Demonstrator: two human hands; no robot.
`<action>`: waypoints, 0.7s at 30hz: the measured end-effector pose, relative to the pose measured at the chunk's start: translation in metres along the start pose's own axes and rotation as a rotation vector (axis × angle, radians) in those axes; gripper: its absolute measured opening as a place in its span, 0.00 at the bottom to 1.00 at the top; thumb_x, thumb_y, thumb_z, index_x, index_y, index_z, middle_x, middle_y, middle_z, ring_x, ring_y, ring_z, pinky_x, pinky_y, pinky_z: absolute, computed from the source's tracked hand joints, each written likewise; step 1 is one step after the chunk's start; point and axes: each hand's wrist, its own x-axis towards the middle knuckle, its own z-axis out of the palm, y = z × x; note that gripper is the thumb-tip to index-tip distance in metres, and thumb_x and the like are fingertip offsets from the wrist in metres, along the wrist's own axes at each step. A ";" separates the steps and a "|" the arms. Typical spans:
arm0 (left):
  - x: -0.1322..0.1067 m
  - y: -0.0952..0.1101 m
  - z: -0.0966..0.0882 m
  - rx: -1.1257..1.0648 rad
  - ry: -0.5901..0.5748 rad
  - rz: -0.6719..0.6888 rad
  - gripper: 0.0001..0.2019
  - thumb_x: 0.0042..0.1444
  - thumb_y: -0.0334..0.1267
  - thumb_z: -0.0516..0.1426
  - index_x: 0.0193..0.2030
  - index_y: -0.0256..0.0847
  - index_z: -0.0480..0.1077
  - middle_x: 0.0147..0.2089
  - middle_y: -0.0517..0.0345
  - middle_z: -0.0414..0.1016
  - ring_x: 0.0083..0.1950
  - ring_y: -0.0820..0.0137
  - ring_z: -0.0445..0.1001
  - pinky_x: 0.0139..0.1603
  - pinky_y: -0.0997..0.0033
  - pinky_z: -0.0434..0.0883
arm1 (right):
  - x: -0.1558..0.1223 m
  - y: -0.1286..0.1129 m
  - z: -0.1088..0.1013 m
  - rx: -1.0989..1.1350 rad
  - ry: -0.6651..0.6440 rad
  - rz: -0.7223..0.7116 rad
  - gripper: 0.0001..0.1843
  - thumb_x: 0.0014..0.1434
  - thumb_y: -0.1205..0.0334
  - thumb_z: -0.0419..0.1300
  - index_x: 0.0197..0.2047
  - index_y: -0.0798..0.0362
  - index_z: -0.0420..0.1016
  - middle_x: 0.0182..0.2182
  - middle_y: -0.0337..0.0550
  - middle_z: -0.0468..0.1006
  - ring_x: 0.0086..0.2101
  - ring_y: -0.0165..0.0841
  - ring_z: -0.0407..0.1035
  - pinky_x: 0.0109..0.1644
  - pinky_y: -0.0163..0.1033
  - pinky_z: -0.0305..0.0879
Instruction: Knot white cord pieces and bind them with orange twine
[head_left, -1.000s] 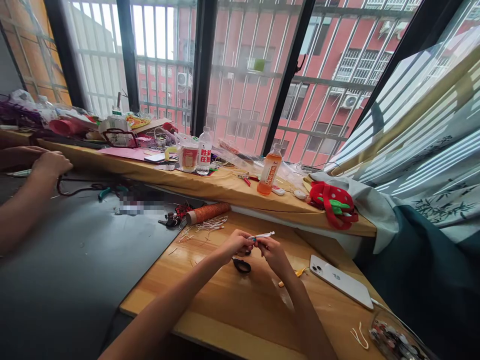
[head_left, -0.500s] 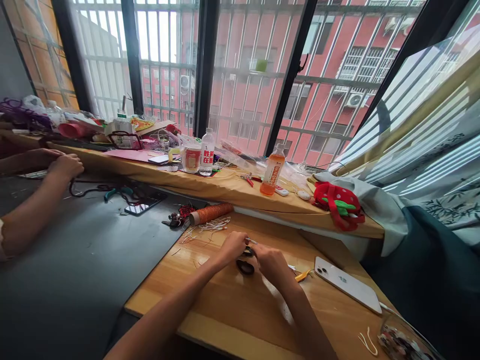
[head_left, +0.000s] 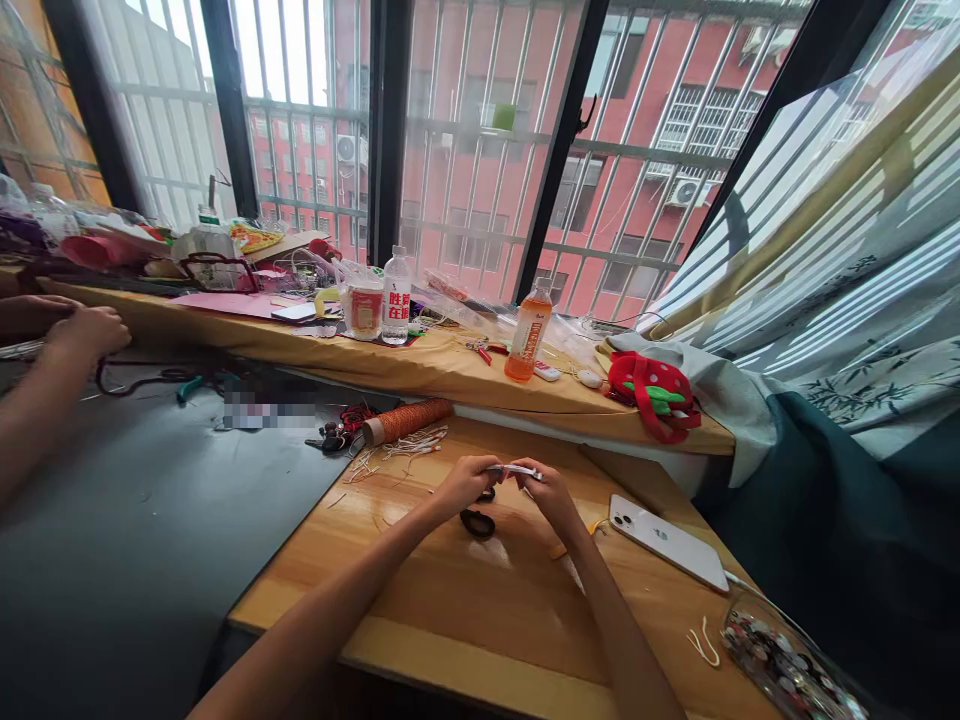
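Above the wooden table (head_left: pixel 420 590), my left hand (head_left: pixel 463 486) and my right hand (head_left: pixel 549 492) face each other, fingers pinched. A short white cord (head_left: pixel 517 470) spans between the two pinches; its finer detail is too small to make out. Black-handled scissors (head_left: pixel 478 522) lie on the table just below my left hand, their blades hidden. Under my right forearm sits a small yellow-orange item (head_left: pixel 561 550), partly covered. A bundle of white cords (head_left: pixel 409 445) rests by a spool of orange thread (head_left: pixel 409 420) at the table's far left corner.
A white phone (head_left: pixel 667 542) lies to the right with a cable. Near it are a loose white cord (head_left: pixel 703 643) and a clear container of beads (head_left: pixel 787 650). The window ledge behind holds an orange drink bottle (head_left: pixel 529 335) and a red bag (head_left: pixel 654 390). Another person's hands (head_left: pixel 82 335) work at left.
My hands have come level, and the white cord now shows stretched between them. My right hand has lifted away from the scissors. The whole view has shifted a little to the right.
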 end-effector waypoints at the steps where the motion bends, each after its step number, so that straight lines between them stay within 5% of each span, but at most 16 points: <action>1: 0.001 0.000 -0.001 0.005 0.028 -0.018 0.11 0.50 0.33 0.44 0.27 0.35 0.66 0.18 0.65 0.57 0.21 0.78 0.56 0.21 0.81 0.53 | 0.000 -0.001 0.004 -0.038 0.034 -0.014 0.12 0.54 0.64 0.46 0.29 0.55 0.69 0.21 0.39 0.69 0.24 0.28 0.62 0.28 0.32 0.57; 5: 0.003 -0.002 -0.007 0.286 0.152 -0.119 0.12 0.51 0.31 0.44 0.29 0.35 0.67 0.26 0.58 0.69 0.28 0.74 0.64 0.29 0.78 0.58 | -0.004 -0.012 0.018 -0.380 -0.047 -0.120 0.10 0.54 0.65 0.47 0.30 0.54 0.69 0.27 0.43 0.73 0.29 0.31 0.65 0.32 0.33 0.58; 10: 0.000 -0.003 -0.009 0.567 0.075 -0.213 0.10 0.50 0.30 0.46 0.31 0.36 0.67 0.33 0.48 0.72 0.36 0.66 0.69 0.34 0.73 0.60 | -0.012 -0.038 0.022 -0.812 -0.178 -0.149 0.11 0.55 0.70 0.46 0.35 0.56 0.69 0.30 0.50 0.73 0.31 0.35 0.68 0.31 0.34 0.57; 17: -0.006 0.001 -0.007 0.756 -0.118 -0.084 0.08 0.50 0.29 0.48 0.35 0.36 0.65 0.37 0.46 0.69 0.39 0.63 0.69 0.37 0.69 0.62 | -0.017 -0.060 0.023 -0.951 -0.237 0.069 0.12 0.55 0.69 0.46 0.31 0.57 0.70 0.27 0.52 0.74 0.28 0.37 0.70 0.27 0.35 0.56; 21: -0.006 0.001 -0.010 0.753 -0.178 0.049 0.07 0.50 0.29 0.48 0.34 0.36 0.66 0.36 0.47 0.69 0.37 0.62 0.69 0.37 0.69 0.63 | -0.014 -0.053 0.009 -0.912 -0.233 -0.004 0.11 0.54 0.69 0.48 0.32 0.53 0.71 0.27 0.46 0.73 0.28 0.32 0.68 0.28 0.33 0.55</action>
